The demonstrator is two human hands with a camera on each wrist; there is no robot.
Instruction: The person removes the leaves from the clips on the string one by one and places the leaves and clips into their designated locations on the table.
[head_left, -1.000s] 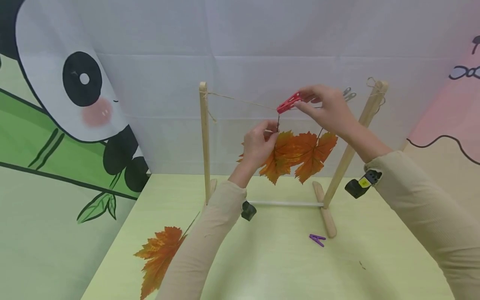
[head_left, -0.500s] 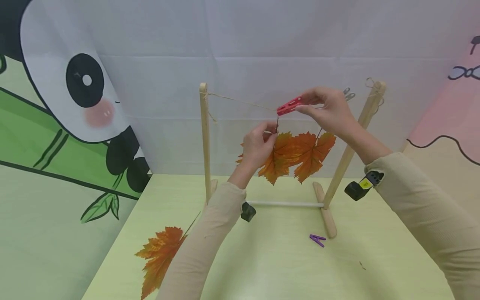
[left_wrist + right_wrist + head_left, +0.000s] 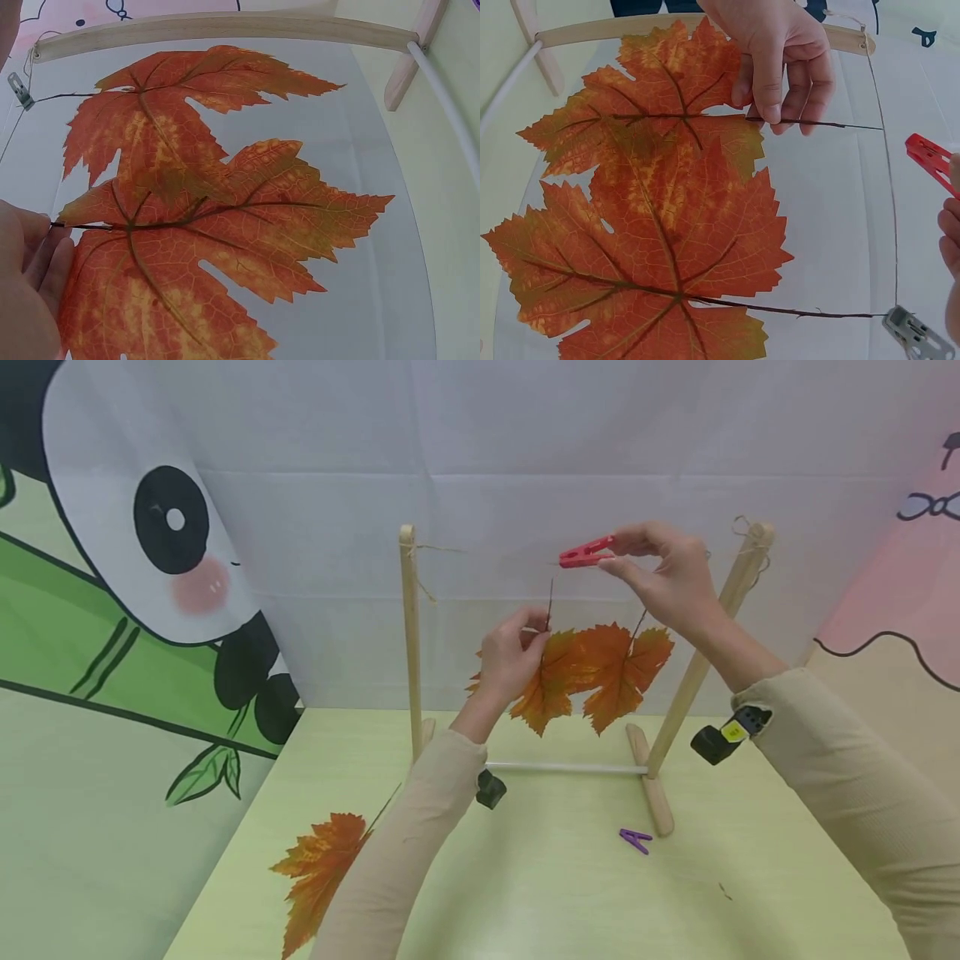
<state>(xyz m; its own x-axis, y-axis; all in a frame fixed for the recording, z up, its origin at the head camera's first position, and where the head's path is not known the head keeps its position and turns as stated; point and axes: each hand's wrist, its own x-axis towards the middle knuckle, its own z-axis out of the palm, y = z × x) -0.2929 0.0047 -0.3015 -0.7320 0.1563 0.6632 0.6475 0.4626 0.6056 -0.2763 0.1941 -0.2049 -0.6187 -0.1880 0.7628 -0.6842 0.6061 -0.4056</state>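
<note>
My left hand [image 3: 513,656] pinches the dark stem [image 3: 802,121] of an orange maple leaf [image 3: 187,262] between thumb and fingers. The stem points up, its tip right at the twine [image 3: 891,202] in the right wrist view. Higher up, my right hand [image 3: 671,568] pinches a red clothespin [image 3: 585,553] by its handle ends. In the right wrist view that clothespin stands apart from both twine and stem. A second maple leaf [image 3: 628,672] hangs to the right, partly overlapping the first, its stem held on the twine by a grey clothespin [image 3: 915,334].
The twine runs between two wooden posts [image 3: 410,643] joined low down by a white rod [image 3: 570,768]. On the table lie a purple clothespin [image 3: 636,840] and a third maple leaf [image 3: 322,877], partly behind my left sleeve. A pale cloth [image 3: 510,435] hangs behind.
The red clothespin has come off the twine and stem and moved slightly up with my right hand. My left hand has lowered a little to the left with the leaf.
</note>
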